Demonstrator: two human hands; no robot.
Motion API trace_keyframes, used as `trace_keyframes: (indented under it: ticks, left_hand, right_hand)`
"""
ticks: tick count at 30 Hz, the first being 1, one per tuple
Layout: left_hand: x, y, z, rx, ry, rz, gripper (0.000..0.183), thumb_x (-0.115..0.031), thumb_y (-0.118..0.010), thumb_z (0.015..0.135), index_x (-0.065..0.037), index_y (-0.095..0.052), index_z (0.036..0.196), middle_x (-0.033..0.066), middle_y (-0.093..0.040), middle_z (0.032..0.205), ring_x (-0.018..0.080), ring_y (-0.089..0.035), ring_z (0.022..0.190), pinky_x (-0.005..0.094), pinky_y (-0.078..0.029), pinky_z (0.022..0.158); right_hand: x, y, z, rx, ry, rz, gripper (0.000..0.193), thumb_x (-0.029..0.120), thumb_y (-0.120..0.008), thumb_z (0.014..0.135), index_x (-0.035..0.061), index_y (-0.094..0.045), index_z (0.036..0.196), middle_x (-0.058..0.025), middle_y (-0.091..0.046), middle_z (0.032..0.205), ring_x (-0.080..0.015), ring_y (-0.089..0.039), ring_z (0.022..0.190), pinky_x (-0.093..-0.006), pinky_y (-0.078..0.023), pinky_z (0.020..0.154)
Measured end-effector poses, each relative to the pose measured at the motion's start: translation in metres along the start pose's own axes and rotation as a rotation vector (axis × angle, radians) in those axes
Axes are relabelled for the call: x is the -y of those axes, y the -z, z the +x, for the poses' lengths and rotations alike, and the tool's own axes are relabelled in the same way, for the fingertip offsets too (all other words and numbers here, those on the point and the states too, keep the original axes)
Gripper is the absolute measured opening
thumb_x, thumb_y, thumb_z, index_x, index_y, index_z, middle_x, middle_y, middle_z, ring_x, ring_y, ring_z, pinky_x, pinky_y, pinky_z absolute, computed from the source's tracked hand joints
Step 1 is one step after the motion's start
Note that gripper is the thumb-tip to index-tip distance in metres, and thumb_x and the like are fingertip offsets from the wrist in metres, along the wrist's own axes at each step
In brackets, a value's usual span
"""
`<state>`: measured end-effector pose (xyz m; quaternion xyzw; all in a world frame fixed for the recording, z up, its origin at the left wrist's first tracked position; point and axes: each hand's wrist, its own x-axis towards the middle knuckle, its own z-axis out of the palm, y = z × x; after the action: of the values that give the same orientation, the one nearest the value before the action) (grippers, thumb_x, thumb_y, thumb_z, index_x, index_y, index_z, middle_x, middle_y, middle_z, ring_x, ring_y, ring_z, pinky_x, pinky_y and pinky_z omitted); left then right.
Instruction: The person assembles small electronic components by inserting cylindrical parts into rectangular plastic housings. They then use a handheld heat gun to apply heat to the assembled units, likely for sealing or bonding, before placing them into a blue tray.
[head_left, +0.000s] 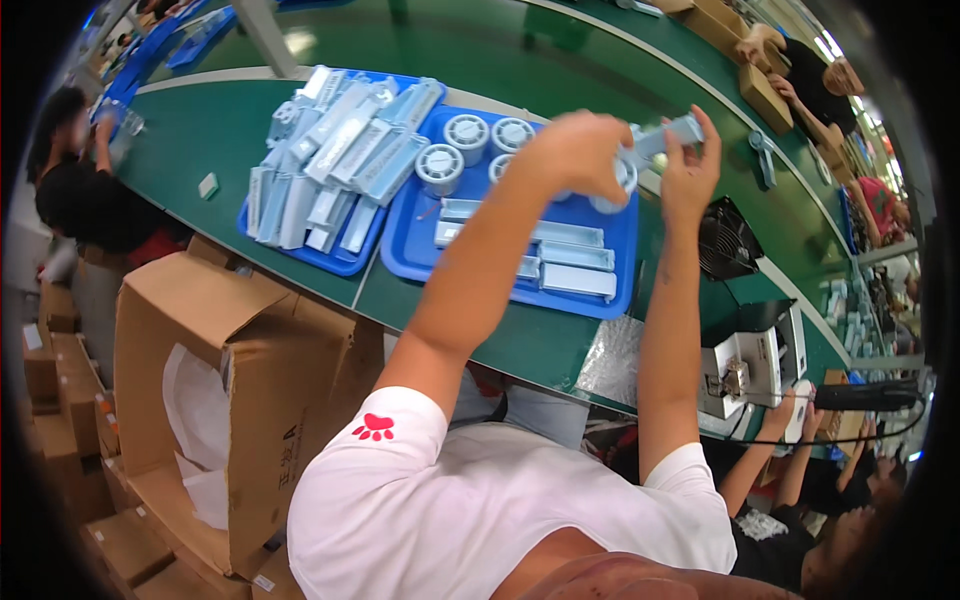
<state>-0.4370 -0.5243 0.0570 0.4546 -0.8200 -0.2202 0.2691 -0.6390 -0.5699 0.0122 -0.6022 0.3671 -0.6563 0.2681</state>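
My right hand (pixel 692 172) pinches a light blue rectangular plastic housing (pixel 672 136) above the far right edge of a blue tray (pixel 400 250). Blurred by motion, my left hand (pixel 585 150) reaches toward the housing's left end; its fingertips are hard to make out. Just below them shows a round light-coloured part (pixel 624 178), and I cannot tell whether it lies in the tray or touches the hand. Round vented parts (pixel 466 135) stand in the tray's far half. Nearer me in it lie long light blue housings (pixel 578 281), partly hidden by my left forearm.
A second blue tray (pixel 345 262), heaped with light blue housings (pixel 345 140), stands to the left. A black fan (pixel 728 238) and a white machine (pixel 765 345) are at the right. Bubble wrap (pixel 612 352) lies at the near edge. An open cardboard box (pixel 270 420) stands below left. Other people work around the table.
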Motion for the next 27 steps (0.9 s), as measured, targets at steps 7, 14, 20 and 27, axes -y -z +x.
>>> trace_keyframes:
  ticks: [7, 14, 20, 27]
  left_hand:
    - [-0.027, 0.048, -0.003, -0.611, -0.197, -1.113, 0.037, -0.025, -0.05, 0.107, -0.009, -0.049, 0.14, 0.0132, -0.064, 0.128, 0.0276, -0.067, 0.112, 0.0412, -0.059, 0.092]
    - [-0.021, 0.054, -0.003, -0.746, -0.227, -1.542, 0.034, -0.031, -0.046, 0.107, -0.01, -0.053, 0.133, 0.011, -0.067, 0.122, 0.0245, -0.068, 0.104, 0.0382, -0.059, 0.08]
    - [-0.032, 0.059, -0.006, -0.857, -0.204, -1.379, 0.03, -0.032, -0.053, 0.106, -0.01, -0.057, 0.126, 0.0068, -0.069, 0.109, 0.0194, -0.069, 0.095, 0.0347, -0.058, 0.074]
    - [-0.039, 0.051, -0.006, -0.9, -0.077, -0.944, 0.05, -0.026, -0.077, 0.094, -0.004, -0.052, 0.132, 0.0096, -0.068, 0.109, 0.0125, -0.067, 0.091, 0.0264, -0.054, 0.076]
  right_hand:
    - [-0.013, -0.022, -0.012, 0.285, -0.158, 0.17, 0.053, -0.003, -0.067, 0.092, 0.0073, -0.053, 0.143, -0.0135, -0.057, 0.135, -0.0286, -0.061, 0.126, -0.0368, -0.054, 0.099]
    - [0.049, -0.016, -0.016, 0.334, 0.399, -0.652, 0.046, 0.007, -0.078, 0.081, 0.0085, -0.066, 0.125, -0.0142, -0.064, 0.116, -0.0335, -0.062, 0.11, -0.0423, -0.054, 0.093]
    - [0.05, -0.014, -0.05, 1.217, -0.081, -0.716, 0.039, 0.011, -0.084, 0.074, 0.003, -0.071, 0.11, -0.013, -0.071, 0.105, -0.0309, -0.067, 0.101, -0.0403, -0.054, 0.089]
    - [0.063, -0.015, -0.036, 1.312, -0.198, -0.638, 0.038, 0.013, -0.085, 0.073, 0.0028, -0.068, 0.106, -0.0159, -0.071, 0.105, -0.0353, -0.067, 0.101, -0.0398, -0.052, 0.085]
